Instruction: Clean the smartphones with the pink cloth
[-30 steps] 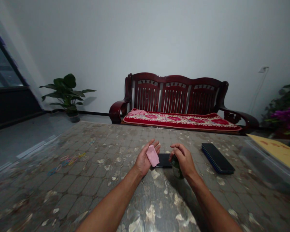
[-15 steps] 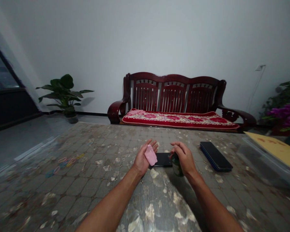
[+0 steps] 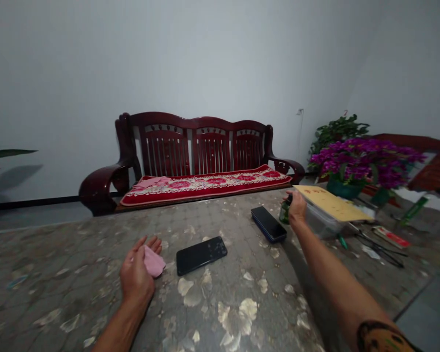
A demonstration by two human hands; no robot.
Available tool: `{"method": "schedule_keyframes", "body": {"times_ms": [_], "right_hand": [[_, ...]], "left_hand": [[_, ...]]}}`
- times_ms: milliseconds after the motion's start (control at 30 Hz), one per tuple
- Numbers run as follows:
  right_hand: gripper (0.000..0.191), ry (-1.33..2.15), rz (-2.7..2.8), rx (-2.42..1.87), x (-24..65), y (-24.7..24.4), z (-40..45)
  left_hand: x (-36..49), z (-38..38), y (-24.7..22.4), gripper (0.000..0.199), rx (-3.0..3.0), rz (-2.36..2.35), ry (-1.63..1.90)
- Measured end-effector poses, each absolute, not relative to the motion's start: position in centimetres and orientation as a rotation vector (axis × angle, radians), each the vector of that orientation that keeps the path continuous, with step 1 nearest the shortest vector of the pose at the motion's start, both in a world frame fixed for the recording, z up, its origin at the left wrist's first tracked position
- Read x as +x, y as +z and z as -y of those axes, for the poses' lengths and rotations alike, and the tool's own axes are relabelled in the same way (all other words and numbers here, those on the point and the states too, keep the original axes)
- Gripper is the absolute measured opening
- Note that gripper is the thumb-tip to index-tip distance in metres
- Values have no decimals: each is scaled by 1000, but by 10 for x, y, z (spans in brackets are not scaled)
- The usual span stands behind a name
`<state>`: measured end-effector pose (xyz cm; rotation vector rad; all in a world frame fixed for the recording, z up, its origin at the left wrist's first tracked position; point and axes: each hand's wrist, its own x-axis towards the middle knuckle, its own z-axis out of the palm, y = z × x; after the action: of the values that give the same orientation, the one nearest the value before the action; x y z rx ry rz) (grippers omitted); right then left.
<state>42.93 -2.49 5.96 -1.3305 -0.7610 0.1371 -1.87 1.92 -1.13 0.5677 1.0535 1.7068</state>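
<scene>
My left hand (image 3: 137, 271) is closed around a folded pink cloth (image 3: 154, 262), palm turned up, above the table. Just right of it a black smartphone (image 3: 201, 255) lies flat, with whitish specks on the right part of its screen. My right hand (image 3: 297, 208) reaches far to the right and grips a small dark green bottle (image 3: 284, 211) from above. The bottle is upright, beside a second dark phone-like slab with a blue edge (image 3: 269, 224). Whether the bottle's base touches the table I cannot tell.
A clear plastic box (image 3: 320, 220) with a yellow envelope (image 3: 332, 203) on top stands right of the bottle. Beyond are purple flowers (image 3: 366, 159) in a green pot. Glasses (image 3: 383, 249) lie near the right edge. A wooden bench (image 3: 205, 151) is behind the patterned table (image 3: 234, 274).
My right hand has carried the bottle from beside the smartphone to the right, near the plastic box. The view has turned right. My left hand still holds the cloth, now farther from the smartphone.
</scene>
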Motion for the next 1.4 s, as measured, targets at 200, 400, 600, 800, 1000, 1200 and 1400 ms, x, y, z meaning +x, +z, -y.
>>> {"method": "schedule_keyframes", "body": {"times_ms": [200, 400, 600, 800, 1000, 1200, 1400], "right_hand": [[55, 78, 662, -1329, 464, 30, 22], [55, 148, 638, -1277, 466, 9, 19], [58, 209, 611, -1260, 462, -2, 24], [58, 311, 625, -1320, 466, 5, 37], [39, -257, 778, -1604, 443, 28, 61], [36, 532, 1243, -1339, 286, 41, 65], [36, 1212, 1315, -1039, 164, 28, 43]], "left_hand": [[-17, -16, -9, 18, 525, -1018, 1629], [-18, -16, -9, 18, 484, -954, 1574], [-15, -14, 0, 25, 349, -935, 1522], [-14, -13, 6, 23, 264, -889, 1518], [-10, -6, 11, 35, 171, -641, 1479], [2, 8, 17, 42, 212, -489, 1375], [14, 21, 20, 41, 241, -447, 1281]]}}
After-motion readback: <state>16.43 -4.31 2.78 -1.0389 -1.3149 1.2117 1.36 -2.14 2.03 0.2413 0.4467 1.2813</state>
